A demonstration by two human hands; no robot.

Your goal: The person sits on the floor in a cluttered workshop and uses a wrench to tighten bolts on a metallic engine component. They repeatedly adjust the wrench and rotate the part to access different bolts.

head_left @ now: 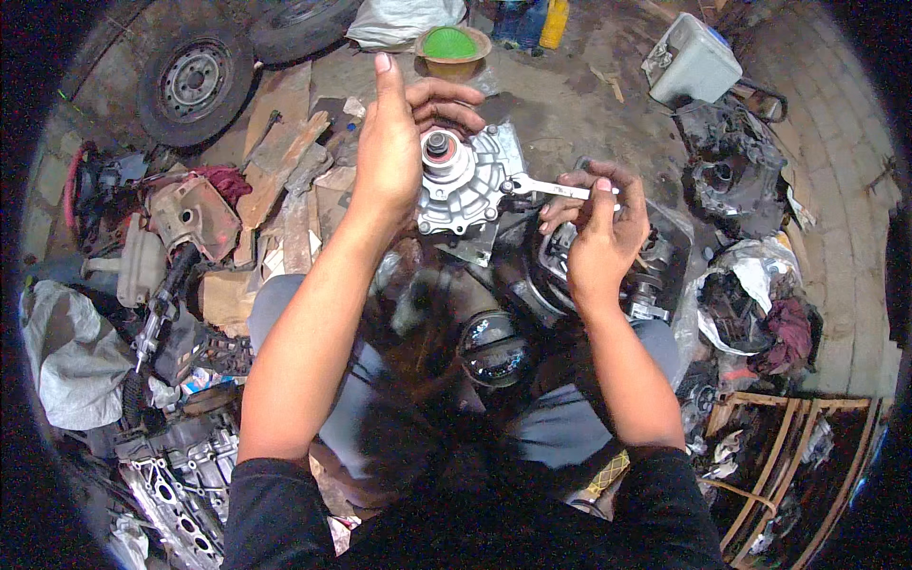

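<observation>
A silver cast-metal housing [461, 201] with a raised round hub sits in front of me, above my knees. My left hand [394, 142] lies against its left side, thumb pointing up and fingers curved round the far side of the hub. In my right hand [605, 223] is a silver wrench [556, 189], pinched near its right end between thumb and fingers. The wrench's left end is at a bolt on the housing's right edge. Just below the housing are a round black cap-like part [496, 349] and dark machinery, partly in shadow.
Wheels with tyres [190, 84] lie at the far left. Scrap wood [285, 176] and metal parts crowd the left side, with an engine part [171, 494] at lower left. A green bowl [449, 43] stands ahead. To the right are a white container [695, 62], dark castings [727, 171] and a rusty frame [793, 408].
</observation>
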